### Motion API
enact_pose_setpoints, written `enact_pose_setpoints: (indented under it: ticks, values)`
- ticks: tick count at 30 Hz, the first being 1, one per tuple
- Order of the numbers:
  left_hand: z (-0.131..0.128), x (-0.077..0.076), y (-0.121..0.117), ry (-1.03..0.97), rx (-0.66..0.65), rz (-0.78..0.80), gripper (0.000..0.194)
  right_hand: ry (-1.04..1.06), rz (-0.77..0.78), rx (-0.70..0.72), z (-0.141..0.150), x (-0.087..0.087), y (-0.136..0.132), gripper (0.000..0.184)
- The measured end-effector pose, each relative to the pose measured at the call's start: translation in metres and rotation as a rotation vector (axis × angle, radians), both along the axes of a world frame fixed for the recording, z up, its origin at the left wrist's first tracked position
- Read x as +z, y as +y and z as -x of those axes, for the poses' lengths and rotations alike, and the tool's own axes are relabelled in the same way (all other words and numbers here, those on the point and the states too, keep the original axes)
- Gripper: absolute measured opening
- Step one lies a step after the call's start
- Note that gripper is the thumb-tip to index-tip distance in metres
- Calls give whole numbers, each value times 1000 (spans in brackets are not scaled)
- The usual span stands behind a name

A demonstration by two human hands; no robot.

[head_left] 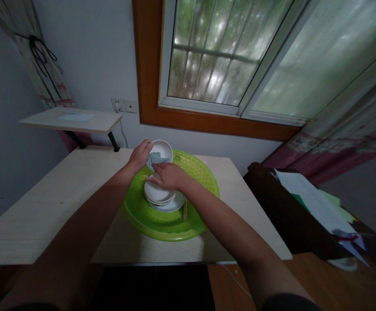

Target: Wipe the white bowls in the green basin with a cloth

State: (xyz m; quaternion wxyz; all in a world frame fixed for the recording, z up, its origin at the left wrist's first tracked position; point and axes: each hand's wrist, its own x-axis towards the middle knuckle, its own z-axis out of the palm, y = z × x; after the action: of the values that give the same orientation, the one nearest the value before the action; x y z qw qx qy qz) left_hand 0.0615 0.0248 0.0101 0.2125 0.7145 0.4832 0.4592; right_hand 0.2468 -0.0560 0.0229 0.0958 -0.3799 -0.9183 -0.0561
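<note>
My left hand (140, 155) grips the rim of a white bowl (164, 149), tilted so that its inside faces me. Inside the bowl lies a crumpled grey-blue cloth (155, 160), and my right hand (168, 175) presses it with closed fingers against the lower inner side. Below my right hand, a stack of white bowls (158, 193) rests on a white plate (171, 206). These stand in a large round green basin (171, 234). Beside the plate a light wooden stick-like piece (185, 211) leans; its upper end is hidden by my right arm.
The basin stands on a pale wooden desk (78, 190). A small raised shelf (90, 123) is at the back left, near a wall socket (118, 104). A window (220, 56) is behind the desk. To the right, papers (314, 203) lie on a dark brown piece of furniture (278, 211).
</note>
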Motion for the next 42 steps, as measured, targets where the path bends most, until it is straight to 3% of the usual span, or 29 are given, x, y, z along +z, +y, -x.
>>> enact_pose_setpoints:
  ticks: [4,10,19,25,29,35,42]
  values:
    - [0,-2,1,9,-19,0,36,85,16,86,2,-13,6,81]
    - [-1,-12,7,-26,-88,-5,38,140,-7,28,12,-28,7,93]
    - [-5,-12,5,-43,-159,18,39,72,-38,-140,12,-19,4,94]
    - [-6,-7,0,-41,-123,11,40,27,-114,-245,10,-18,4,102]
    - [-4,-3,-3,-30,-81,-45,40,-10,-108,-268,11,-8,-3,98]
    - [0,4,-7,14,-13,-119,40,-7,-115,-202,10,9,-12,84]
    - [1,5,-6,-35,33,-112,41,99,-78,-33,7,3,-3,75]
